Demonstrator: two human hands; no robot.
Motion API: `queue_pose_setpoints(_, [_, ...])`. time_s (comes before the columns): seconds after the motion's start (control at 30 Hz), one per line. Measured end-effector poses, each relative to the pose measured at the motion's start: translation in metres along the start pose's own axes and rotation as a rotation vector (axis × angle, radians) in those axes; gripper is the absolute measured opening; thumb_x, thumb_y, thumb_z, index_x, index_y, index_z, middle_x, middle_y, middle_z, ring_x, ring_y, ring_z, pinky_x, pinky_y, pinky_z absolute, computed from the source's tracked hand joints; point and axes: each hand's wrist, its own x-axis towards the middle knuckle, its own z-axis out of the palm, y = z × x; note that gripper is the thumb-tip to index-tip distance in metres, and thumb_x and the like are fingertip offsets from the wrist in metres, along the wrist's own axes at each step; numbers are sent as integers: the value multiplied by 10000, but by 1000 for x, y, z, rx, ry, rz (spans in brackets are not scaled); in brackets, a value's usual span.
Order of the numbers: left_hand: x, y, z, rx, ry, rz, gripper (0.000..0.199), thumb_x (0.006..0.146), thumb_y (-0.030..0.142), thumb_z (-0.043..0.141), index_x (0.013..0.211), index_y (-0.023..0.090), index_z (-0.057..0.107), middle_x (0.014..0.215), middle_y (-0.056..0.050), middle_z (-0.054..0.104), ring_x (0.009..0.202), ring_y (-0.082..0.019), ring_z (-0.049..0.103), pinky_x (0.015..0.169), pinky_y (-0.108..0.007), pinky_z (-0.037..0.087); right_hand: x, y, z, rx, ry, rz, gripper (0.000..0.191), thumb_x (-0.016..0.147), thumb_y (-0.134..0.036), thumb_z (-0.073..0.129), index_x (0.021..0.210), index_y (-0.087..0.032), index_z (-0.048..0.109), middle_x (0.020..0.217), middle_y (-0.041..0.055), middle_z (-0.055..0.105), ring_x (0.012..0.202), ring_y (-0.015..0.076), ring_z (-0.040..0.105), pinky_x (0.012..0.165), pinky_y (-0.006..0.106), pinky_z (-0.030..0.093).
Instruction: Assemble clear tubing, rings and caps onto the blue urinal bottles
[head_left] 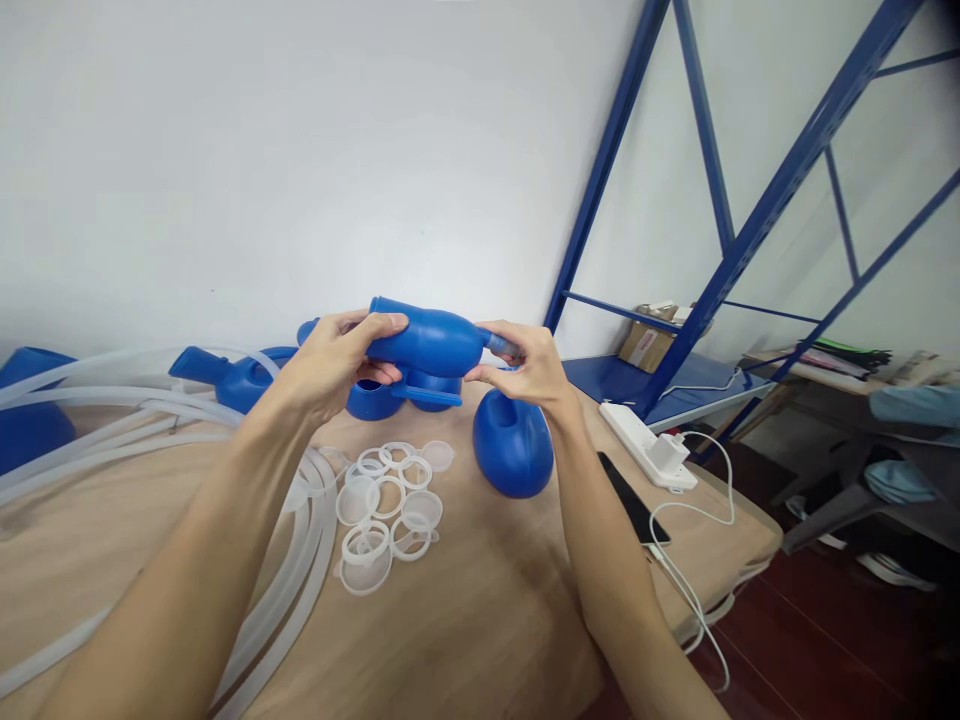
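Observation:
A blue plastic piece with a rounded body (431,338) is held up above the table, its wide open end to the left. My left hand (343,358) is closed round that wide end, thumb on top. At the narrow right end, my right hand (525,365) pinches a short clear tube (501,345) that meets the blue piece. Several translucent rings and caps (388,497) lie on the table below my hands. A blue rounded container (513,445) stands beneath my right hand.
Coiled translucent hoses (300,560) and more blue containers (244,383) are at the left. On the right lie a black phone (634,500), a white power strip (637,440) and cables. A blue metal rack (731,262) stands behind, with a cardboard box (646,345).

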Motion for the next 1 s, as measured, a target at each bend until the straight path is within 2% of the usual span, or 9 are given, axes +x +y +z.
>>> queue_pose_setpoints(0.13, [-3, -1, 8, -59, 5, 53, 360, 726, 446, 810, 839, 155, 630, 749, -22, 621, 528, -113, 621, 481, -223, 554, -3, 13, -4, -81, 121, 0, 503, 729, -696, 814, 773, -209, 697, 572, -53, 464, 521, 109, 346, 536, 290, 336])
queue_pose_setpoints(0.23, [-8, 3, 9, -119, 14, 122, 367, 702, 412, 833, 869, 179, 603, 775, -5, 633, 613, -150, 683, 604, -294, 641, -11, 34, -20, -144, 397, 129, 614, 806, -722, 719, 554, -219, 473, 521, -59, 357, 525, 105, 302, 528, 289, 276])
queue_pose_setpoints(0.27, [-10, 4, 9, -106, -6, 136, 373, 707, 417, 834, 889, 185, 606, 785, -7, 649, 636, -167, 698, 635, -324, 653, -15, 41, -29, -160, 447, 175, 621, 824, -696, 716, 540, -219, 438, 523, -57, 356, 532, 105, 303, 534, 289, 268])
queue_pose_setpoints(0.4, [-8, -6, 11, 218, -216, 156, 455, 738, 488, 838, 1052, 196, 686, 910, -44, 732, 779, -238, 733, 750, -423, 648, -32, 69, -69, -115, 277, 271, 530, 833, -593, 769, 580, -208, 506, 548, -58, 415, 549, 106, 347, 561, 279, 298])
queue_pose_setpoints(0.53, [5, -45, 35, 425, -404, 255, 562, 764, 462, 838, 1256, 240, 682, 1251, -62, 722, 1122, -294, 690, 1040, -492, 543, -52, 105, -87, 12, 498, 381, 563, 886, -719, 633, 647, -212, 571, 644, -16, 563, 649, 139, 505, 658, 271, 426])
queue_pose_setpoints(0.63, [18, -74, 61, 283, -512, 186, 571, 811, 411, 809, 1328, 234, 644, 1330, -72, 689, 1186, -279, 669, 1100, -471, 500, -66, 136, -74, 176, 569, 652, 610, 878, -819, 530, 941, -234, 691, 950, 44, 718, 872, 181, 657, 767, 292, 511])
queue_pose_setpoints(0.77, [33, -98, 91, 98, -585, -2, 637, 768, 336, 848, 1344, 197, 613, 1263, -97, 700, 1145, -266, 683, 1030, -450, 550, -80, 162, -31, 497, 529, 1065, 687, 973, -801, 338, 1348, -298, 619, 1173, 87, 735, 987, 219, 746, 834, 341, 573])
queue_pose_setpoints(0.9, [38, -109, 118, 65, -668, -73, 610, 768, 371, 853, 1311, 192, 643, 1166, -105, 729, 1063, -264, 715, 903, -419, 605, -85, 169, 4, 643, 420, 1096, 729, 991, -771, 360, 1475, -259, 547, 1263, 152, 726, 1023, 262, 768, 864, 410, 619])
queue_pose_setpoints(1.0, [37, -109, 136, 103, -688, -71, 656, 729, 418, 893, 1312, 216, 670, 1163, -95, 730, 1086, -282, 701, 943, -434, 589, -90, 172, 11, 764, 342, 1053, 757, 948, -765, 502, 1521, -270, 501, 1385, 162, 675, 1070, 284, 761, 901, 444, 625])
